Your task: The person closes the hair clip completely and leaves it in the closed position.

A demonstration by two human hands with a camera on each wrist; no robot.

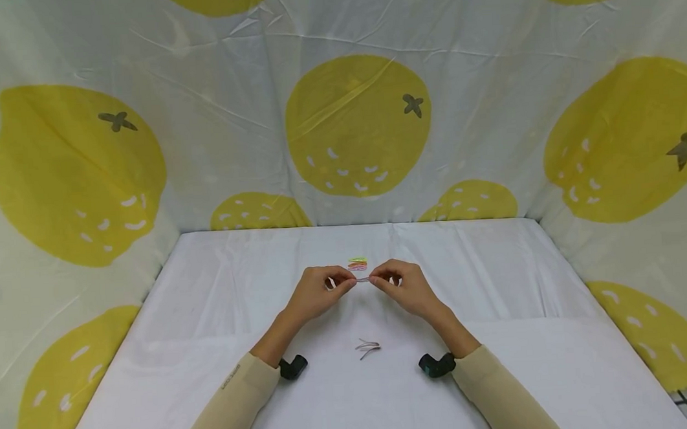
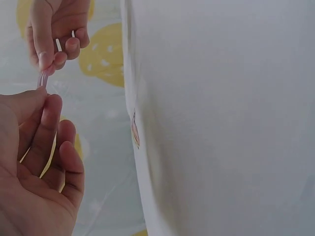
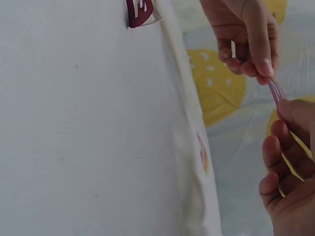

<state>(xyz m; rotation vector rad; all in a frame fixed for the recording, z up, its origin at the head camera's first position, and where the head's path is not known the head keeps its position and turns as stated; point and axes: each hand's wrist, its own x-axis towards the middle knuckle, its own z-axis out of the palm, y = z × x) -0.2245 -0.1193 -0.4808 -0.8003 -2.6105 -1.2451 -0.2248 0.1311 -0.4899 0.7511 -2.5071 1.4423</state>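
Item: one small pale pink band (image 1: 363, 279), thin and translucent, probably a rubber or hair band, held above the white table (image 1: 208, 299) between two hands at the centre of the head view. The left hand (image 1: 318, 292) pinches one end between thumb and forefinger, the remaining fingers loosely curled; the right hand (image 1: 402, 287) pinches the other end the same way. In the left wrist view the band (image 2: 43, 78) runs as a short strip between the two pinches; in the right wrist view it (image 3: 275, 91) shows as a pinkish line. Handling, by judgement: very light, soft and stretchy, not fragile but apt to slip or snap back; best taken at its ends with fingertip pinches, as here. Nearby: a small pile of coloured bands (image 1: 358, 263) on the table just beyond the hands; a few pale bands (image 1: 367, 348) lying nearer the person, between the forearms. Surround: lemon-print cloth backdrop (image 1: 356, 123). Obscured: whether the held piece is a closed loop or a single strand cannot be told; the counts in both lots are too small to read; a dark red object (image 3: 140, 12) is cut off at the right wrist frame's top edge.
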